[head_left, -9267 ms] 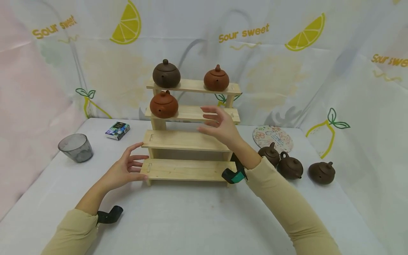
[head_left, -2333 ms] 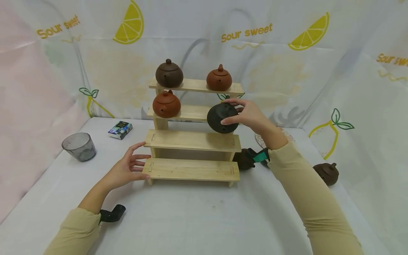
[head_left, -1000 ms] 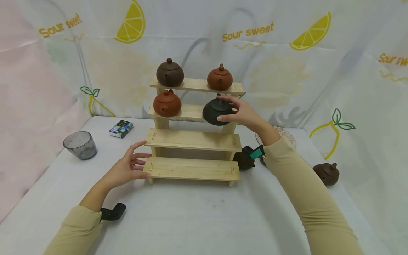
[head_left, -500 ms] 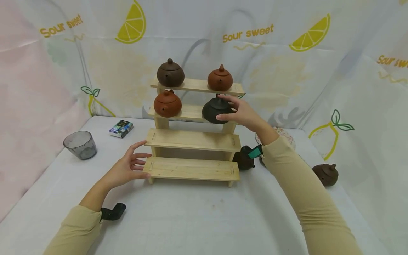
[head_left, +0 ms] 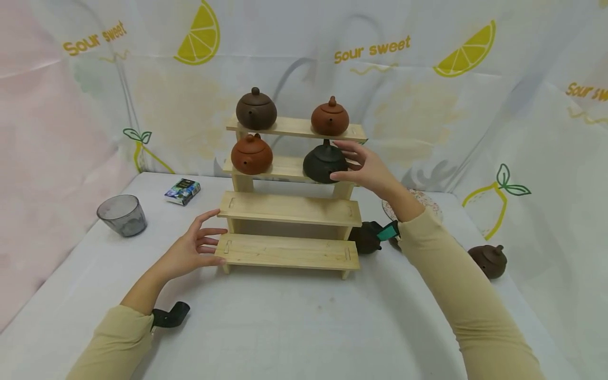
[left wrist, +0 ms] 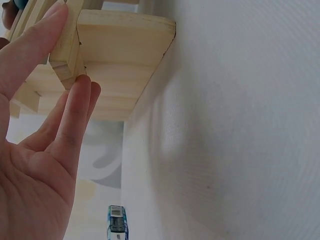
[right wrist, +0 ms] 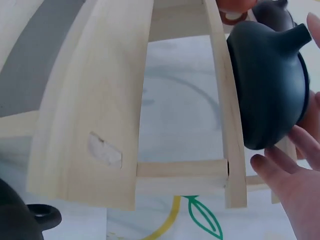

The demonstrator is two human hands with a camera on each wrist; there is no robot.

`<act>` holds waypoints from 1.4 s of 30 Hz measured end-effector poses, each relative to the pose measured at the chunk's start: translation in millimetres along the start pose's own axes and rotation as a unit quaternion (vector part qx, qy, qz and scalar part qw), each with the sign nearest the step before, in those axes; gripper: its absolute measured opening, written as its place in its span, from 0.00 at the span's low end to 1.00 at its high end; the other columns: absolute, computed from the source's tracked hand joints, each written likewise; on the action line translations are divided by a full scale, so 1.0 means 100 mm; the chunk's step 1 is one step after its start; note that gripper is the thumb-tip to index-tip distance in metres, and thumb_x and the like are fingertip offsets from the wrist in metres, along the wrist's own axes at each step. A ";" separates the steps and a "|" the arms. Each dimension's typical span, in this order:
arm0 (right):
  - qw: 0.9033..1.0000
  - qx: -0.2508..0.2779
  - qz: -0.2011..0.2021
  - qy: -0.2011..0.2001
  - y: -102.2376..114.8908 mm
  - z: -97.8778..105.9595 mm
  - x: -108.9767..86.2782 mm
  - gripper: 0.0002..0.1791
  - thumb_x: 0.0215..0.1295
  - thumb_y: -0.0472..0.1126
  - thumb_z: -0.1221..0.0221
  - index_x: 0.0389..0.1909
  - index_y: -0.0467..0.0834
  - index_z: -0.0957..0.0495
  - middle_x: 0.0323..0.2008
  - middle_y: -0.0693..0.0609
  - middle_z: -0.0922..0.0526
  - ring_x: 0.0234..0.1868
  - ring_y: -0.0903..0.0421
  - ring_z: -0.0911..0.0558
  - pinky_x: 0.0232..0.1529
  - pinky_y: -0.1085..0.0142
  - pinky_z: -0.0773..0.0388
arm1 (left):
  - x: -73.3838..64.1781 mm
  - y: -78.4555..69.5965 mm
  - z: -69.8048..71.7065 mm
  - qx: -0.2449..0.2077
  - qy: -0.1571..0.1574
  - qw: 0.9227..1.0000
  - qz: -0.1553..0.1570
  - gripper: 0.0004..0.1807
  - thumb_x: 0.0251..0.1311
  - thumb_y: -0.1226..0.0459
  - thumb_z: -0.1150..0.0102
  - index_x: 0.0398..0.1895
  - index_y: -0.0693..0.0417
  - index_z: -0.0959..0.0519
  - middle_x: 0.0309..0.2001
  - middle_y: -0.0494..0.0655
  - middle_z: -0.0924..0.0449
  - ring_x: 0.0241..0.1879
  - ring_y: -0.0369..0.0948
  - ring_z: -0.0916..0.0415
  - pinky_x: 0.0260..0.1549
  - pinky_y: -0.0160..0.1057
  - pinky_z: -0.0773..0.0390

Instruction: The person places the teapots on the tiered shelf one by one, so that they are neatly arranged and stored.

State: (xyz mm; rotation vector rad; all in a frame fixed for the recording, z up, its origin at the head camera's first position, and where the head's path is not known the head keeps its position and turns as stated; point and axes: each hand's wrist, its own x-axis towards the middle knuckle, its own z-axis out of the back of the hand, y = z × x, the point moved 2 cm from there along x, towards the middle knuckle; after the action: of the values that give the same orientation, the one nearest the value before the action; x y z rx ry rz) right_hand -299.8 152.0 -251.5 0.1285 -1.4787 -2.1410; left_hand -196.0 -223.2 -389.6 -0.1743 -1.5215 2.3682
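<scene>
Curled lightly with the right hand (head_left: 368, 169) round the right side of the black pot (head_left: 321, 164), thumb in front and fingers behind; grasping it, though can't tell how firmly. Gripping the left end of the rack (head_left: 290, 206) with the left hand (head_left: 187, 252), probably to steady it. Tipped and held forward of the rack about two seconds ago; now upright at the right end of the rack's second tier from the top, seemingly resting on the board. Means, most likely, placed or all but placed, just not yet released. Brings the count on the rack to four: opposite on the same tier, the red pot (head_left: 252, 157); on the rack's top tier, the brown pot (head_left: 256, 112) at left and the orange pot (head_left: 330, 120) at right. Leaves, on the surface (head_left: 285, 327), the near pot (head_left: 366, 238) just right of the rack and the far pot (head_left: 491, 261) well apart. Left of the rack, the glass (head_left: 123, 215) and the box (head_left: 182, 191).
</scene>
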 end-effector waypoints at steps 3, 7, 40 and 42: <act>1.000 0.009 0.014 -0.004 0.00 0.04 -0.08 0.39 0.55 0.33 0.35 0.67 0.41 0.40 0.67 0.47 0.40 0.67 0.49 0.41 0.64 0.55 0.42 | 0.00 0.00 0.00 0.000 0.000 1.000 0.003 0.60 0.41 0.65 0.25 0.72 0.38 0.57 0.60 0.64 0.34 0.49 0.54 0.27 0.44 0.35 0.24; 1.000 0.013 0.024 -0.011 -0.02 0.08 -0.18 0.38 0.55 0.33 0.35 0.66 0.39 0.40 0.67 0.46 0.41 0.67 0.46 0.42 0.64 0.56 0.43 | 0.00 0.00 0.01 -0.003 0.001 1.000 0.005 0.60 0.41 0.66 0.25 0.72 0.37 0.58 0.60 0.63 0.34 0.50 0.55 0.27 0.44 0.37 0.24; 0.997 0.004 -0.049 -0.061 -0.67 0.19 -0.98 0.34 0.56 0.30 0.36 0.64 0.34 0.39 0.65 0.41 0.39 0.65 0.44 0.38 0.61 0.55 0.38 | 0.02 0.02 0.00 0.007 0.002 1.000 0.006 0.60 0.41 0.65 0.26 0.72 0.36 0.58 0.60 0.64 0.34 0.50 0.55 0.27 0.45 0.41 0.24; 0.996 0.007 -0.058 -0.064 -0.73 0.18 -1.02 0.35 0.56 0.31 0.36 0.64 0.35 0.38 0.65 0.42 0.38 0.65 0.44 0.38 0.61 0.54 0.38 | 0.02 0.02 0.00 0.006 0.002 1.000 0.004 0.60 0.41 0.65 0.26 0.72 0.36 0.58 0.60 0.64 0.34 0.50 0.55 0.27 0.45 0.40 0.24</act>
State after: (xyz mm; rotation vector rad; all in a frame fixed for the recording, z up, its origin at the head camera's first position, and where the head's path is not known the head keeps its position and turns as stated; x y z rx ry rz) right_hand -246.1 234.6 -331.3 0.0842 -1.5948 -2.2679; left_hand -198.3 -223.1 -391.4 -0.1823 -1.5072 2.3807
